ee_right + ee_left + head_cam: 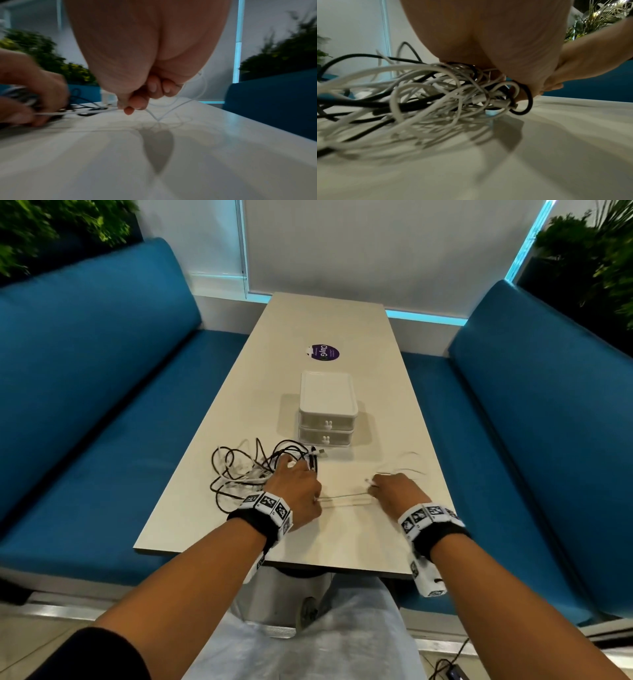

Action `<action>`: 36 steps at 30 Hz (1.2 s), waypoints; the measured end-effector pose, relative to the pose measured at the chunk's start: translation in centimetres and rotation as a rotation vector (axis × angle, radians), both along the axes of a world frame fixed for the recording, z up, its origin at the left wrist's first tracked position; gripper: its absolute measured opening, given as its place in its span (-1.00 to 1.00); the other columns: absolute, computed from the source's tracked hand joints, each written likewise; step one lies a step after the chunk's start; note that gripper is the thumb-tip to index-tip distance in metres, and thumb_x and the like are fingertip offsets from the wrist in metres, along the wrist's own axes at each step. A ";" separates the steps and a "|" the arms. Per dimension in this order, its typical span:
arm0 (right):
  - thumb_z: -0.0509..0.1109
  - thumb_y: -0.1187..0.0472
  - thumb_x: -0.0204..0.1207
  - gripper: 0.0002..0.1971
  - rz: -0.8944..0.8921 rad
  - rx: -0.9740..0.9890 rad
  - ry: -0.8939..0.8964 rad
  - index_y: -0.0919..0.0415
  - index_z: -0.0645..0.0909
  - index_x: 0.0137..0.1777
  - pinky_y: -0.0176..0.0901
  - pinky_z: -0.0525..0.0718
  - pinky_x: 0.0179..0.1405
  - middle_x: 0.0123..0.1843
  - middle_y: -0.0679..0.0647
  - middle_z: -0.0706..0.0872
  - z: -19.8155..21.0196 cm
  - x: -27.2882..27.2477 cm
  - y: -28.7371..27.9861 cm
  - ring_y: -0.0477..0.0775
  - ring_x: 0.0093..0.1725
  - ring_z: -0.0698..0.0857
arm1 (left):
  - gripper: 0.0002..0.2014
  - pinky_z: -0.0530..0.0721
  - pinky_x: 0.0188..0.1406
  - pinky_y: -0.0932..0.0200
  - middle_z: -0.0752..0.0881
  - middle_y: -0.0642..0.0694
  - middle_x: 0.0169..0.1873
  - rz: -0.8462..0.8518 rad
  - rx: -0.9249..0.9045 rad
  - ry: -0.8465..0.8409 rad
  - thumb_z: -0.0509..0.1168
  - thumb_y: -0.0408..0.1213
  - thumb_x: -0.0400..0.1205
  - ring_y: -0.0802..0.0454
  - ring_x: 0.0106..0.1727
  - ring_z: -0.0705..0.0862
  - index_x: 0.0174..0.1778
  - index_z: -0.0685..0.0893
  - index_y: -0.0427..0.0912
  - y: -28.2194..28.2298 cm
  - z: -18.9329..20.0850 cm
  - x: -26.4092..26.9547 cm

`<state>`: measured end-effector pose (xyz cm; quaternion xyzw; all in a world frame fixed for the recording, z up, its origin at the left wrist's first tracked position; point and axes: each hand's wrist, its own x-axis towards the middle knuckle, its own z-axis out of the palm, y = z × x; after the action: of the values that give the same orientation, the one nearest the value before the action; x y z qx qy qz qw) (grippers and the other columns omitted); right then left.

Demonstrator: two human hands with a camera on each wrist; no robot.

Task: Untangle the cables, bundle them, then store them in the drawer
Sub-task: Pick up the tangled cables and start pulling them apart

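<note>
On table (342, 535), head view: left hand (295, 487) grasping black-and-white cable tangle (250, 470); right hand (394, 489) pinching thin white cable (346, 497); closed two-drawer unit (327, 409) behind. Left wrist: fingers hidden among cables. Right wrist: fingertips (137, 104) curled round white cable.

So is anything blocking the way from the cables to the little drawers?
Nothing visible lies on the table between the cable tangle and the drawer box. Both drawers are closed, though, so one must be pulled open first.
</note>
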<state>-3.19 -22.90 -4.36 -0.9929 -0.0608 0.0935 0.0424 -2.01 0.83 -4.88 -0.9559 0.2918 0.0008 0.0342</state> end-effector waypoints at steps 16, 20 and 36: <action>0.13 0.10 0.73 -0.64 0.079 0.284 -0.078 0.05 0.49 0.48 0.07 0.68 0.06 0.13 0.28 0.76 -0.6 -1.7 5.3 0.32 0.10 0.72 | -0.75 0.12 0.45 -0.40 0.69 0.02 0.03 -0.014 0.087 -0.021 0.12 -0.10 0.69 -0.15 0.27 0.47 0.20 0.63 0.12 -0.2 -0.8 -0.6; 0.16 0.10 0.71 -0.76 0.104 0.255 -0.017 0.16 0.63 0.12 0.06 0.64 -0.07 -0.01 0.23 0.76 -1.1 -1.3 7.0 0.29 0.00 0.70 | -0.65 0.08 0.48 -0.43 0.65 0.04 0.09 -0.019 0.082 -0.003 0.14 -0.17 0.67 -0.13 0.33 0.44 0.35 0.60 0.18 0.0 -0.7 -0.8; 0.11 0.19 0.70 -0.78 0.052 -0.048 -0.021 0.24 0.50 0.22 -0.02 0.50 -0.27 0.03 0.27 0.68 -1.6 -0.4 4.1 0.35 -0.04 0.68 | -0.71 0.10 0.45 -0.32 0.65 0.13 -0.18 0.049 -0.022 -0.003 0.13 0.04 0.55 -0.03 0.13 0.49 -0.12 0.75 0.09 0.7 -0.2 -0.6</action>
<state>-3.61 -18.85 -5.96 -0.9926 -0.0847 0.0857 0.0156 -2.62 1.56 -5.05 -0.9630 0.2683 -0.0030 0.0241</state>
